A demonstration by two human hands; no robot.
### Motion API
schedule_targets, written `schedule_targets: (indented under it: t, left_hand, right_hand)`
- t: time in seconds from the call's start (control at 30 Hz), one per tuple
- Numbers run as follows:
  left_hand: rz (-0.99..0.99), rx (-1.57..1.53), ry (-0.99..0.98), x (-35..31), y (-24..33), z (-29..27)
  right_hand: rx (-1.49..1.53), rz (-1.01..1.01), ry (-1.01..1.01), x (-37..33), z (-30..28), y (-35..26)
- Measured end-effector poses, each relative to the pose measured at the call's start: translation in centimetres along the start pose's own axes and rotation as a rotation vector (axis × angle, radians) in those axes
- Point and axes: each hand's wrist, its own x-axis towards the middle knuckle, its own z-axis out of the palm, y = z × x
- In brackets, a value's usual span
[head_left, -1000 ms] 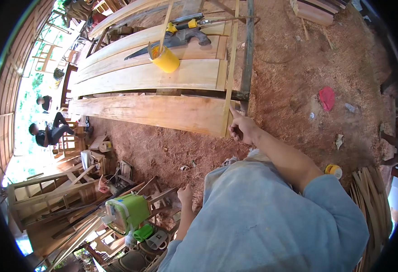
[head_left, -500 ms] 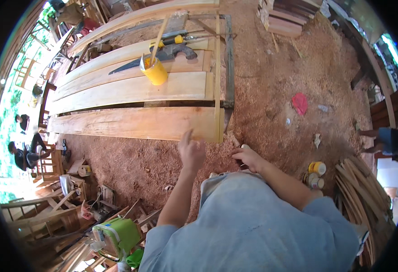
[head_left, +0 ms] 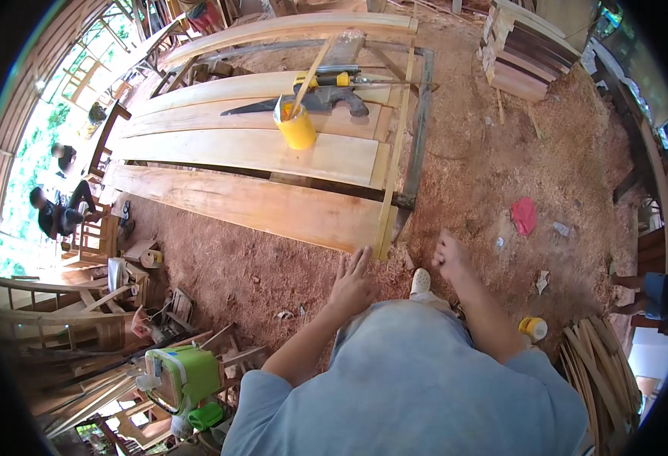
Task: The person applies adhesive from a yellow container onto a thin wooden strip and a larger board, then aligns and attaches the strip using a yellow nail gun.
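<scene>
Shaving-strewn reddish ground (head_left: 471, 186) surrounds an open-framed table (head_left: 422, 125) bearing long planks, seen from above. Nearest the viewer is the wearer's light-blue shirt (head_left: 410, 380), with a pale clog (head_left: 420, 281) just beyond its hem. To the left stands a green box (head_left: 189, 375); to the right, a yellow container (head_left: 533, 328) sits beside a pile of thin wooden strips (head_left: 596, 368). The two hands are apart. The left hand (head_left: 354, 287) extends its fingers toward the near corner of the closest plank (head_left: 250, 204); whether the fingertips touch it cannot be told. The right hand (head_left: 451, 258), fingers loosely curled, is raised over the ground to the right of that corner; its grip is unclear. This plank lies along the table's near side, a narrow batten (head_left: 400, 159) running across its right end. Farther across, a yellow pot (head_left: 297, 132) holding a slender stick (head_left: 317, 67) stands on the planks, before a dark-handled saw (head_left: 332, 97) and a yellow-and-black tool (head_left: 337, 79). Stacked timber (head_left: 524, 53) lies beyond, at upper right.
</scene>
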Motion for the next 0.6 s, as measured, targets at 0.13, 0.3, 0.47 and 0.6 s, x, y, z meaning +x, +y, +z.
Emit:
schedule_targets:
  t: [0.13,0.3,0.47,0.6]
  left_hand:
    - [-0.234,-0.289,0.241,-4.4,-2.2,3.1]
    - [-0.881,-0.493,0.385,-6.5,-3.3,6.5]
    - [-1.148,-0.862,0.775,-4.0,-2.4,5.2]
    - [-1.121,-1.153,0.857,0.9,-1.6,6.5]
  right_hand:
    - [-0.553,-0.501,-0.195,1.5,7.2,0.1]
    - [-1.786,-0.564,-0.531,0.3,9.6,2.3]
    - [-1.370,-0.409,-0.975,0.1,10.8,-1.9]
    - [-0.928,-0.710,-0.472,9.6,13.0,-8.2]
